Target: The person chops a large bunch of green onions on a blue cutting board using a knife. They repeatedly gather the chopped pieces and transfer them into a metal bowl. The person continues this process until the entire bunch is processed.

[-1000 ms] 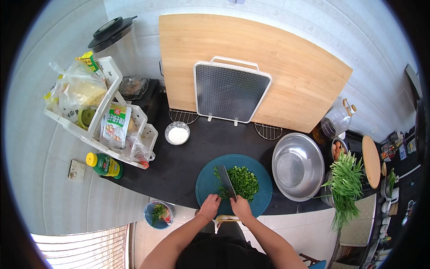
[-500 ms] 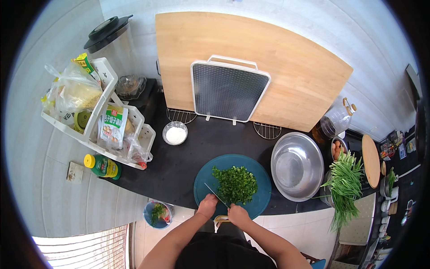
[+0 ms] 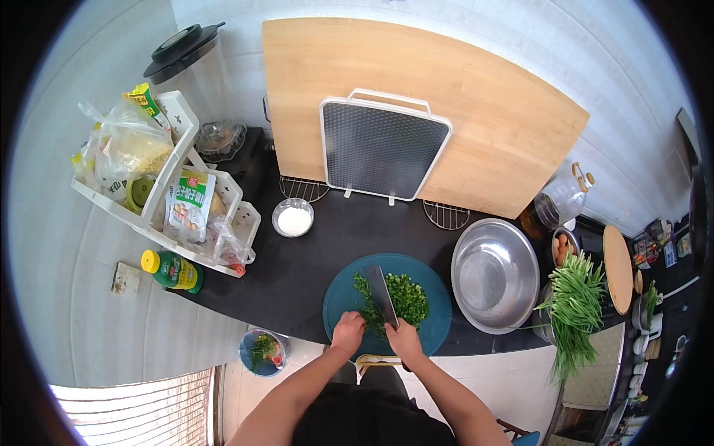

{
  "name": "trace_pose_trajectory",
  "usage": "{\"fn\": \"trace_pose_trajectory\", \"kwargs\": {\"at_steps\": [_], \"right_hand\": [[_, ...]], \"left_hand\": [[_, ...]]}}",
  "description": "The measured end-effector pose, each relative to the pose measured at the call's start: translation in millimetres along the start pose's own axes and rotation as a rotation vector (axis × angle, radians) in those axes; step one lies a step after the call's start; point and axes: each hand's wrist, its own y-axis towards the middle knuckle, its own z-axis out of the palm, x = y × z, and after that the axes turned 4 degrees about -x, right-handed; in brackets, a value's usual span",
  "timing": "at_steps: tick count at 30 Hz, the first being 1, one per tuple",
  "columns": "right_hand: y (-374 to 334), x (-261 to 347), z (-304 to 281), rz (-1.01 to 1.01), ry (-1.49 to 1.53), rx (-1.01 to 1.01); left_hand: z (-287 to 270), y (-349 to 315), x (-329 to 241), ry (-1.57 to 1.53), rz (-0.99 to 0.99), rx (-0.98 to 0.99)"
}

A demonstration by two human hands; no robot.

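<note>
The right grip is closed around a knife, its blade reaching ahead and slightly left among chopped greens. Left of it, the left grip has curled fingers by the greens' near edge; whether it pinches any, I cannot tell. Beneath both is a round teal board; a metal bowl sits ahead-right of the right grip.

Round teal board: chopped green herbs on it, oval silver metal basin right, round clear bowl behind-left.
</note>
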Motion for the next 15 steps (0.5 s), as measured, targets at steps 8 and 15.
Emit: {"fn": "trace_pose_trajectory", "kwargs": {"at_steps": [8, 15], "right_hand": [[-17, -3, -24, -0.008, -0.15, 0.075], [-23, -15, -12, -0.104, -0.25, 0.132]], "left_hand": [[-30, 3, -27, 0.042, -0.026, -0.004], [-30, -8, -16, 0.095, -0.116, 0.065]]}}
